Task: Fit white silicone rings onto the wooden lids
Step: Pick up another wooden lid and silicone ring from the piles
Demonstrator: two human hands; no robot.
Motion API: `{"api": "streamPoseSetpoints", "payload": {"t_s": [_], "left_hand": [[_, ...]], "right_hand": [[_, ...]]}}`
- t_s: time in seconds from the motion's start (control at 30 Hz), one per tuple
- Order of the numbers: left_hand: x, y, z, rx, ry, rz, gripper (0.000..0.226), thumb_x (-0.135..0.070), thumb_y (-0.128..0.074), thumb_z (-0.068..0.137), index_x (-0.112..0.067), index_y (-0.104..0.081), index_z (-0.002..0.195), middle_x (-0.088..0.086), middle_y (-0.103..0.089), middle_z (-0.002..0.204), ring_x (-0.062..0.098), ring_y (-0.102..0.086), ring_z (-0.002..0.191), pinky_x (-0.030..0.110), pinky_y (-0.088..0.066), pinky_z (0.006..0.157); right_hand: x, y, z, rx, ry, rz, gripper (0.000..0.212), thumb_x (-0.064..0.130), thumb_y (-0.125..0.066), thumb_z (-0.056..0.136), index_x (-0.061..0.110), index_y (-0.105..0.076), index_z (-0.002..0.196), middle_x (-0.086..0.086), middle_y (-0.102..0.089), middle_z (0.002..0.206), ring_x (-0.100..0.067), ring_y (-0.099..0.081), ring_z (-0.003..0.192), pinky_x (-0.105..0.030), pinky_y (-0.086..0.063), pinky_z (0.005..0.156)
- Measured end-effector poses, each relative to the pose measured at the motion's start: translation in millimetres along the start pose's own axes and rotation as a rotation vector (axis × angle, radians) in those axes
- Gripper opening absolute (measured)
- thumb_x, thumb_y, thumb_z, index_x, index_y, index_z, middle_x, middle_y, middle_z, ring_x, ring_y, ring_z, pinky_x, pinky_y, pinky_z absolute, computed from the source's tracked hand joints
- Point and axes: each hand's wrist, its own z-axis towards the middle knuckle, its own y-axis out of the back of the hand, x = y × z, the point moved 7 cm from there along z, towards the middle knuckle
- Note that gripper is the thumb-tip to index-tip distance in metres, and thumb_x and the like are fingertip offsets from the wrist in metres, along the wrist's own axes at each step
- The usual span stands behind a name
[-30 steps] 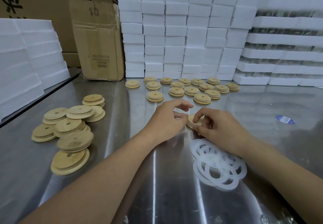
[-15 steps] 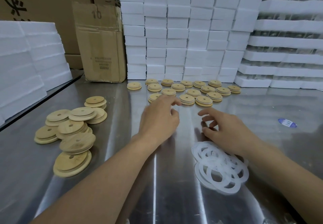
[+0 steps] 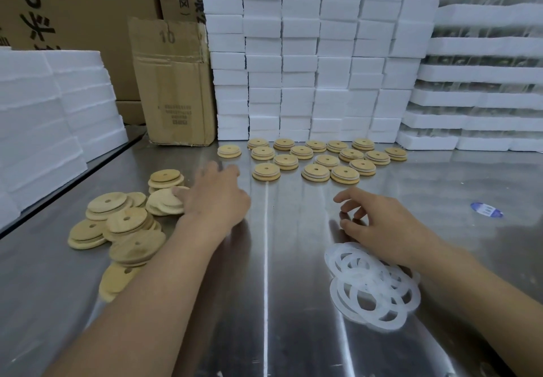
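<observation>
Steel bench, brushed, shiny. Left hand at the left-edge pile of bare round wooden lids: fingers extended, blurred, thumb touching one lid, no grip. Right hand has loose, half-curled fingers and holds nothing, just behind the heap of flat translucent white silicone rings. Ringed lids in rows by the far edge, before the foam blocks.

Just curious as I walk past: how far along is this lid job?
Done: ringed lids lined up at the back. In hand: nothing yet; the left hand touches the bare lid pile, the right hand hovers by the loose rings. Left: that whole pile.
</observation>
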Motion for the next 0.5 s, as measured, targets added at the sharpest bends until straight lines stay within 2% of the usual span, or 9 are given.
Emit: {"api": "streamPoseSetpoints", "payload": {"t_s": [0.07, 0.1, 0.13, 0.23, 0.3, 0.4, 0.5], "left_hand": [[-15.4, 2.0, -3.6, -0.032, -0.129, -0.118, 0.046, -0.026, -0.053, 0.101, -0.033, -0.054, 0.146, 0.002, -0.042, 0.155, 0.028, -0.042, 0.142, 0.055, -0.044, 0.11], [-22.2, 0.9, -5.4, -0.022, -0.183, -0.167, 0.044, -0.026, -0.053, 0.102, -0.034, -0.055, 0.145, 0.0, -0.044, 0.154, 0.026, -0.046, 0.139, 0.051, -0.046, 0.109], [-26.8, -2.0, -7.2, -0.003, -0.206, -0.18, 0.044, -0.026, -0.053, 0.102, -0.037, -0.056, 0.145, -0.002, -0.045, 0.153, 0.025, -0.047, 0.139, 0.051, -0.045, 0.109], [-28.5, -11.8, -11.1, 0.07, -0.114, -0.058, 0.045, -0.031, -0.053, 0.102, -0.037, -0.053, 0.146, 0.001, -0.044, 0.152, 0.03, -0.039, 0.145, 0.068, -0.038, 0.114], [-35.0, -20.5, -16.4, 0.127, -0.137, -0.031, 0.04, -0.034, -0.052, 0.104, -0.035, -0.056, 0.144, 0.004, -0.046, 0.149, 0.031, -0.043, 0.142, 0.063, -0.042, 0.113], [-55.6, -26.3, -25.2, 0.108, -0.293, -0.084, 0.039, -0.031, -0.052, 0.105, -0.032, -0.058, 0.144, 0.002, -0.048, 0.151, 0.027, -0.049, 0.138, 0.047, -0.047, 0.11], [-67.0, -25.6, -27.1, 0.052, -0.335, -0.08, 0.048, -0.035, -0.054, 0.102, -0.035, -0.052, 0.15, 0.001, -0.048, 0.154, 0.027, -0.046, 0.139, 0.046, -0.044, 0.108]], "right_hand": [[-0.1, -0.1, 0.1, 0.0, 0.004, 0.004, 0.037, 0.038, -0.067, 0.099, 0.047, -0.053, 0.133, 0.025, -0.063, 0.112, 0.005, -0.06, 0.099, -0.022, -0.046, 0.084], [0.5, 0.1, -0.1, -0.001, 0.006, 0.003, 0.037, 0.039, -0.067, 0.099, 0.047, -0.053, 0.132, 0.025, -0.063, 0.112, 0.005, -0.06, 0.099, -0.023, -0.046, 0.085], [1.4, 0.7, -0.1, -0.003, 0.009, 0.003, 0.036, 0.04, -0.067, 0.099, 0.046, -0.054, 0.132, 0.025, -0.063, 0.112, 0.004, -0.061, 0.099, -0.023, -0.046, 0.086], [4.0, 1.4, -0.5, 0.0, 0.016, -0.016, 0.029, 0.04, -0.067, 0.099, 0.047, -0.057, 0.126, 0.024, -0.064, 0.11, 0.001, -0.062, 0.099, -0.024, -0.049, 0.088], [4.9, 3.0, -1.2, 0.007, 0.022, -0.008, 0.018, 0.038, -0.068, 0.099, 0.046, -0.062, 0.115, 0.021, -0.067, 0.101, 0.0, -0.064, 0.092, -0.022, -0.05, 0.082], [13.1, 4.1, -5.6, 0.093, 0.061, 0.111, 0.003, 0.041, -0.071, 0.096, 0.043, -0.073, 0.097, 0.013, -0.072, 0.083, -0.004, -0.067, 0.079, -0.023, -0.053, 0.072], [24.5, 2.4, -11.4, 0.274, 0.131, 0.166, 0.009, 0.036, -0.073, 0.094, 0.043, -0.077, 0.098, 0.009, -0.072, 0.087, -0.008, -0.066, 0.08, -0.029, -0.057, 0.08]]}}
